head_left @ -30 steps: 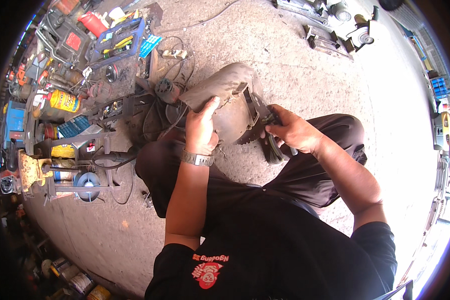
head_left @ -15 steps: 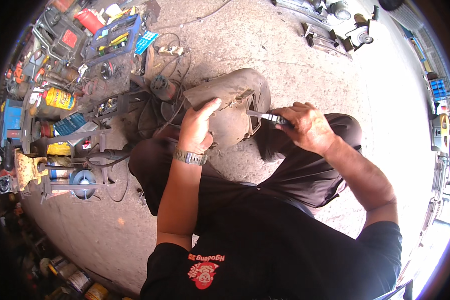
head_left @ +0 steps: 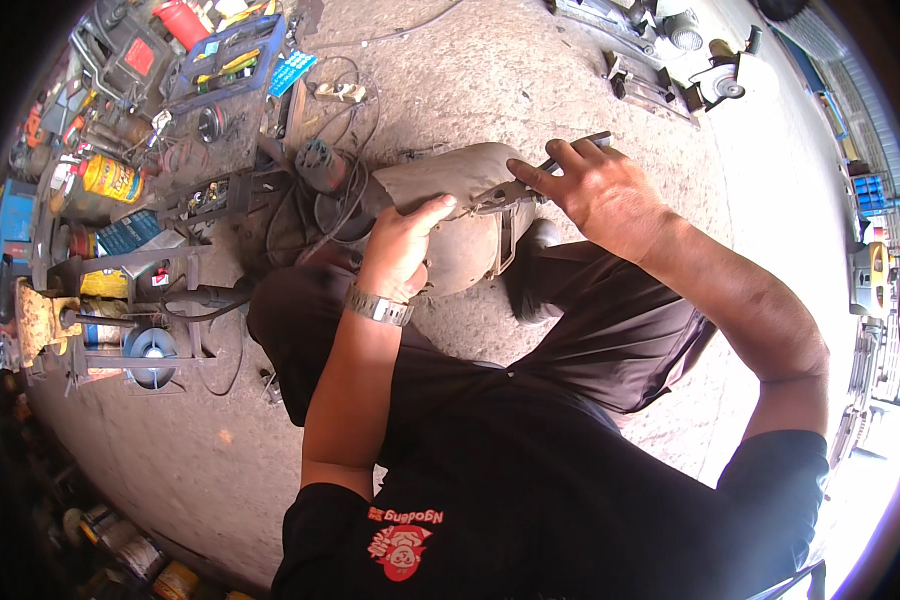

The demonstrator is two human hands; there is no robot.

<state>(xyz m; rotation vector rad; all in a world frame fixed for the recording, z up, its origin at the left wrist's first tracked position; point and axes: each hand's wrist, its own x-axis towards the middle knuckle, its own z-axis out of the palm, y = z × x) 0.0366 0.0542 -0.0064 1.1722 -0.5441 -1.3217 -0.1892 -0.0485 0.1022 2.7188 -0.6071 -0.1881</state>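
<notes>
A worn grey-brown welding mask (head_left: 460,252) is held over my lap, its curved shell turned up and its rectangular window frame toward the right. My left hand (head_left: 402,245) grips the shell's near left side, thumb lying on top and the other fingers largely hidden beneath. Above the window frame, my right hand (head_left: 610,195) is closed on a slim dark hand tool (head_left: 600,138). One end of the tool sticks out past my fingers, and the other points down to the dark fittings by the window. Its exact kind cannot be made out.
On the left stand a blue tool tray (head_left: 225,65), a yellow container (head_left: 112,178) and a metal rack (head_left: 145,262). A grey-green power tool (head_left: 320,165) with loose cables lies just beyond the mask. Metal machines, including a cut-off saw (head_left: 722,80), stand at the far right.
My right hand has moved up and slightly left with the tool, from the window opening to the fittings above it. My left hand keeps hold of the mask.
</notes>
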